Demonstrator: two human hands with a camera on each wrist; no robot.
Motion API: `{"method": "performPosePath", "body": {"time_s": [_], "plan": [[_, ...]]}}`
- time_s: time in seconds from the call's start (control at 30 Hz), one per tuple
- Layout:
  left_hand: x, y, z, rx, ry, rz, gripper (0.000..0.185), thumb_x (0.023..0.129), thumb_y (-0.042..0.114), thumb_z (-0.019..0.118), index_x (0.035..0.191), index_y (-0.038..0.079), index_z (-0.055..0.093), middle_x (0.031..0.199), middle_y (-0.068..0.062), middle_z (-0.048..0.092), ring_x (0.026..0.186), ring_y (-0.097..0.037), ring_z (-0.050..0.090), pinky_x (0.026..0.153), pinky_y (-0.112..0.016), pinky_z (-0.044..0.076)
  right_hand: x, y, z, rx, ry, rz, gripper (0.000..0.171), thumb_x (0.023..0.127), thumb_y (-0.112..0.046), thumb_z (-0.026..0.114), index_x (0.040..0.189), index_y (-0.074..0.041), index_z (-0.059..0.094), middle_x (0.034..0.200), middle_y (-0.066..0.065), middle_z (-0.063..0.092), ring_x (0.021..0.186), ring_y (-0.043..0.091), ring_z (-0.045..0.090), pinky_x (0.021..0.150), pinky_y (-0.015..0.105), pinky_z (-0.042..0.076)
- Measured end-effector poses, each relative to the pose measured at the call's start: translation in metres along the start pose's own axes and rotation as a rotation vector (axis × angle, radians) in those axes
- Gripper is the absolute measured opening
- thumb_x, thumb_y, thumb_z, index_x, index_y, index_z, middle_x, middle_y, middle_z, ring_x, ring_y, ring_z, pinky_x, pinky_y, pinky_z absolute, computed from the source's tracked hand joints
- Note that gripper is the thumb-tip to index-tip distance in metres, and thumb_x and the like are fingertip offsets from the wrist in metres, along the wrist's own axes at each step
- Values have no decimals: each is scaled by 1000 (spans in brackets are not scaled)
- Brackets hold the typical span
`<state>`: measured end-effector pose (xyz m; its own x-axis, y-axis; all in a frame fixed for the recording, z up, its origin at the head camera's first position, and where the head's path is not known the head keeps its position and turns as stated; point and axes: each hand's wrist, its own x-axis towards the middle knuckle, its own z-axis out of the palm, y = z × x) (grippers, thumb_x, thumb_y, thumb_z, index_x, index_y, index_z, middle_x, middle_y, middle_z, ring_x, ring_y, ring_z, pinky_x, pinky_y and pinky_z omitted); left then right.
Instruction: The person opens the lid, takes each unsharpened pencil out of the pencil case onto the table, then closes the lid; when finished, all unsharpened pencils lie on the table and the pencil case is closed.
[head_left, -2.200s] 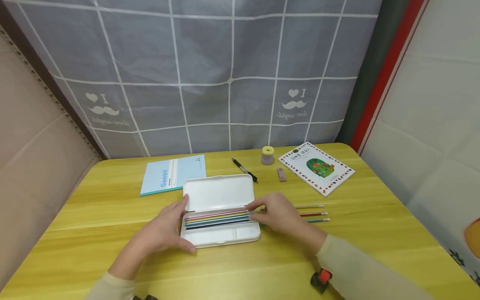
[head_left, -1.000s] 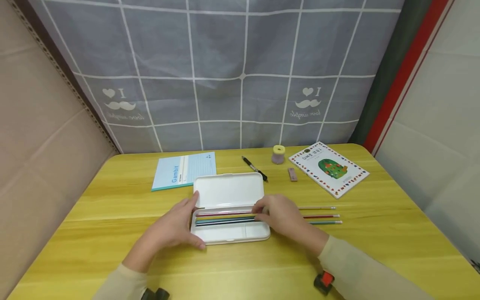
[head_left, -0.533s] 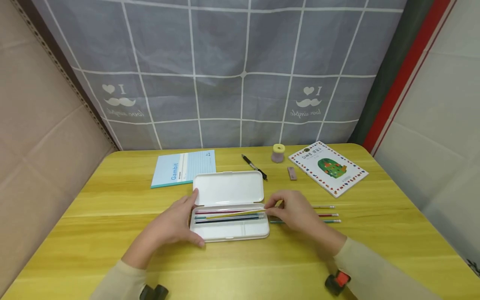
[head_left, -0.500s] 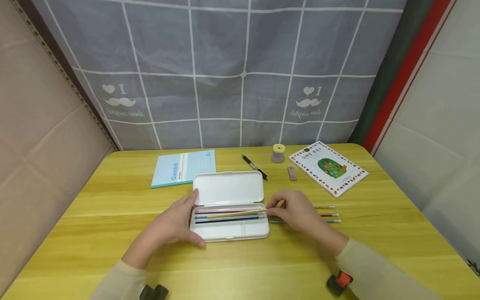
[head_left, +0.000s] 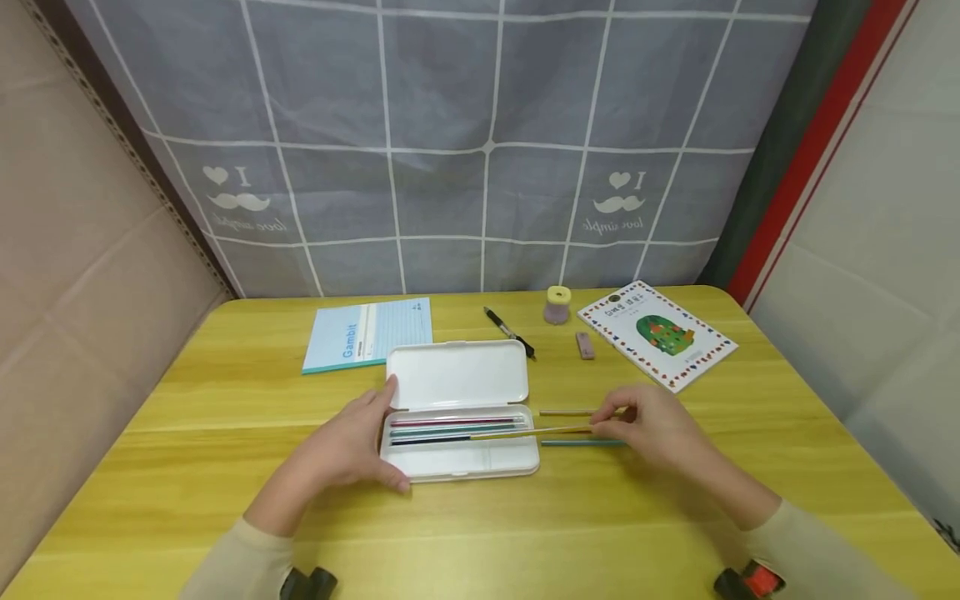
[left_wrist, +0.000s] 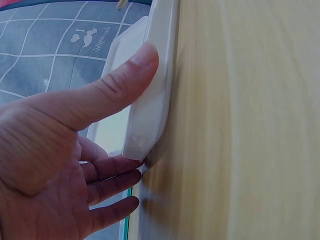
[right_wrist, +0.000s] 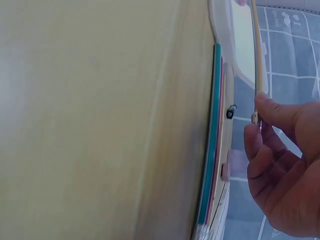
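Observation:
A white pencil case (head_left: 442, 465) lies with its lid up in the middle of the table, several coloured pencils (head_left: 442, 429) inside. My left hand (head_left: 345, 446) holds its left end, thumb along the front wall, as the left wrist view (left_wrist: 145, 110) also shows. Between thumb and index finger, my right hand (head_left: 652, 425) pinches the end of a yellow pencil (head_left: 555, 431). That pencil slants above the case and past its right edge. A teal pencil (head_left: 581, 443) and a thin light pencil (head_left: 566, 412) lie right of the case, partly behind the right hand; the right wrist view also shows a red edge.
Behind the case lie a blue notebook (head_left: 367, 333), a black pen (head_left: 510, 332) and a pinkish eraser (head_left: 585, 346). A small purple pot with a yellow top (head_left: 557, 306) stands beside a picture booklet (head_left: 657, 335). A grey grid curtain (head_left: 427, 200) hangs at the back.
My right hand has lifted the yellow pencil from among those in the case and drawn it to the right. The left hand has stayed on the case.

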<state>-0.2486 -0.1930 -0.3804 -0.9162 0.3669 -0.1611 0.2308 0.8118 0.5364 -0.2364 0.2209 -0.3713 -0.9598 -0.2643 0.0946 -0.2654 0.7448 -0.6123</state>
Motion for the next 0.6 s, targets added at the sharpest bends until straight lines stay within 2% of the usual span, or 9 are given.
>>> {"method": "performPosePath", "body": {"time_s": [0.6], "plan": [[2,1,-3,-16,-13,-8,154,53,52,102,166,-1,12,166,-25,29,150,-44,31,120,-60,32,-34,42,-19,-23,-41,108,11,87,-15,85,82,-22,78,84,-8,70,71,5,54,63,23,48]]}}
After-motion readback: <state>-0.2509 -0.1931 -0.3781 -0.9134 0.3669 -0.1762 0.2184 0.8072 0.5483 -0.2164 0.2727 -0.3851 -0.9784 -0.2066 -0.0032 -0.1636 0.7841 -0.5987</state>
